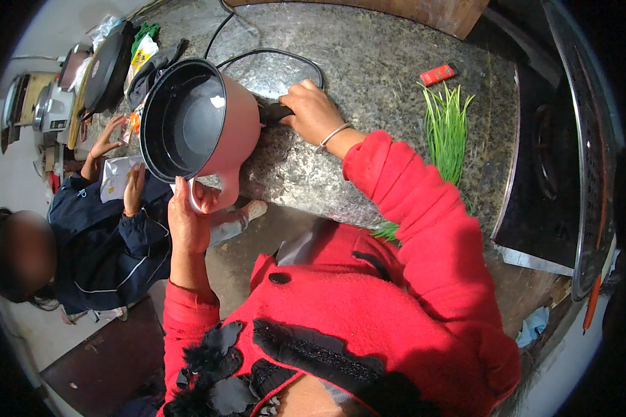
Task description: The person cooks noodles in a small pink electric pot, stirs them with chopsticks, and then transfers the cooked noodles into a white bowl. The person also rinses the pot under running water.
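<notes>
A pink electric cooking pot (240, 130) with a dark inside is tilted above the left part of the stone counter (375, 57). My left hand (192, 213) grips its pink side handle. Beside the pot's base, my right hand (310, 112) has its fingers closed on a black plug-like connector (275, 112) that meets the pot. A black cord (271, 50) loops over the counter behind that hand. Some liquid seems to lie in the pot, but I cannot tell for sure. A bunch of green chives (447, 135) lies to the right of my right forearm.
A red packet (438, 75) lies above the chives. At the left, a person in a dark jacket (109, 240) has both hands raised near a white packet (116, 177). A black pan (107, 68) and bags stand at the far left. A black stove surface (542, 156) is at right.
</notes>
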A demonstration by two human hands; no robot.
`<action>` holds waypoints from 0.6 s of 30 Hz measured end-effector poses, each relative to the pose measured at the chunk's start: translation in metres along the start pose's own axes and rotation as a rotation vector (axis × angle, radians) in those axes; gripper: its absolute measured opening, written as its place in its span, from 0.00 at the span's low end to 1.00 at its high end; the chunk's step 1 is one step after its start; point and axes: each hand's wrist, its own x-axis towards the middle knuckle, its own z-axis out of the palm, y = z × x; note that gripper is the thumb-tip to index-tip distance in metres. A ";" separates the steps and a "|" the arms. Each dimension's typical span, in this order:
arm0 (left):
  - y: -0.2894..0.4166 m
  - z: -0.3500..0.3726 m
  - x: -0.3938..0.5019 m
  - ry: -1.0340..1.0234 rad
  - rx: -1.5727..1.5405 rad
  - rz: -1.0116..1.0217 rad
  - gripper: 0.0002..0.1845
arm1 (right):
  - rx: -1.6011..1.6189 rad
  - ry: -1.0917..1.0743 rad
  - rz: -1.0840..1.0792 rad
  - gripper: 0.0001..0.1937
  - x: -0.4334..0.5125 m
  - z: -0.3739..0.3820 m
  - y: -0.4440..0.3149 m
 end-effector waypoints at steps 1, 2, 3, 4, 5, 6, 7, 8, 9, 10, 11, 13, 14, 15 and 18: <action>0.001 0.002 0.000 0.014 0.010 -0.005 0.23 | -0.008 -0.006 0.001 0.12 0.001 0.001 0.000; 0.001 0.003 0.000 0.027 0.020 -0.010 0.23 | -0.010 -0.002 0.004 0.12 0.001 0.001 -0.001; 0.001 0.004 0.000 0.027 0.027 -0.013 0.24 | -0.011 0.001 0.005 0.12 0.002 0.001 -0.002; 0.001 0.004 0.000 0.027 0.034 -0.017 0.24 | -0.013 0.003 0.007 0.11 0.002 0.001 -0.003; 0.002 0.004 0.001 0.027 0.041 -0.021 0.24 | -0.013 -0.005 -0.003 0.11 0.004 0.001 -0.002; 0.002 0.004 0.000 0.008 0.046 -0.017 0.24 | -0.013 -0.013 -0.015 0.11 0.006 0.001 -0.002; 0.003 0.004 0.000 -0.012 0.052 -0.014 0.25 | -0.012 -0.022 -0.028 0.11 0.007 0.001 -0.001; 0.003 0.004 0.000 -0.031 0.057 -0.010 0.25 | -0.010 -0.028 -0.043 0.09 0.009 0.002 -0.002; 0.003 0.003 0.001 -0.033 0.064 -0.018 0.25 | -0.010 -0.032 -0.060 0.08 0.012 0.001 -0.003; 0.002 0.002 0.002 -0.035 0.070 -0.026 0.25 | -0.010 -0.037 -0.077 0.06 0.014 0.002 -0.004; 0.002 0.000 0.002 -0.036 0.077 -0.034 0.26 | -0.013 -0.038 -0.083 0.06 0.017 0.002 -0.003; 0.000 -0.001 0.003 -0.041 0.056 -0.043 0.26 | -0.015 -0.047 -0.102 0.06 0.020 0.003 -0.002; 0.000 -0.002 0.004 -0.043 0.045 -0.047 0.26 | -0.026 -0.055 -0.101 0.06 0.019 0.003 -0.002; 0.002 -0.001 0.004 -0.059 0.056 -0.040 0.26 | -0.036 -0.061 -0.102 0.06 0.020 0.003 -0.003; 0.004 0.001 0.004 -0.067 0.111 -0.021 0.26 | -0.040 -0.078 -0.142 0.07 0.022 0.004 0.000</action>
